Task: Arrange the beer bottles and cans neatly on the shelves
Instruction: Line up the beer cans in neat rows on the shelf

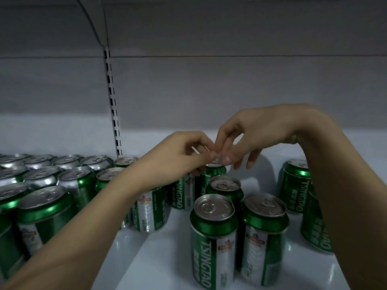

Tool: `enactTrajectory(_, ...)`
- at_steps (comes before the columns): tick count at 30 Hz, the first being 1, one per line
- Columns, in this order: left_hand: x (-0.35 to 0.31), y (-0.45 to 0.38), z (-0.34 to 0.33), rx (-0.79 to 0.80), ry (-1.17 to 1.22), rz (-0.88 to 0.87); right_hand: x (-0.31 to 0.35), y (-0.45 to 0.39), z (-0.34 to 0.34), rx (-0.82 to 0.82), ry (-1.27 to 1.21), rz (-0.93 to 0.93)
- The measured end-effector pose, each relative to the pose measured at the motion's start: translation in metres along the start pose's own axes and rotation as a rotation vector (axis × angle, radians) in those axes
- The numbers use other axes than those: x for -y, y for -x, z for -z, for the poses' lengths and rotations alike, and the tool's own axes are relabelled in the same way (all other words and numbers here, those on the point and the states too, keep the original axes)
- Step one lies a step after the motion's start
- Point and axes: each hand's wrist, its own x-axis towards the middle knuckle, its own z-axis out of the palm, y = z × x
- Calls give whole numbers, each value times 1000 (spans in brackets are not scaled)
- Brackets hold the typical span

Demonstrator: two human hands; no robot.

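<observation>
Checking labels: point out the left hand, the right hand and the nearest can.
left hand (178, 158): head view, back of hand.
right hand (257, 132): head view, back of hand.
nearest can (213, 208): head view, lid.

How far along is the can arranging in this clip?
Partly done. Done: the block of cans on the left stands in tight rows on the shelf. In hand: the left hand and right hand meet fingertip to fingertip above a back can. Left: the loose cans on the right, unevenly spaced.
</observation>
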Motion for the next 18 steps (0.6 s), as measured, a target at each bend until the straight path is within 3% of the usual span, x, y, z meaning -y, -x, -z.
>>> enactTrajectory(4,14,20,-20,-88,205,26,-5,9,3,66,-10,-35)
enactTrajectory(9,24,27,-20,165,237,142,-3,4,-10,207,37,-91)
enactTrajectory(12,34,32,-21,236,312,247,-3,-3,-19,253,47,-121)
enactTrajectory(18,41,33,-34,124,311,267,-14,-13,-23,263,9,-74)
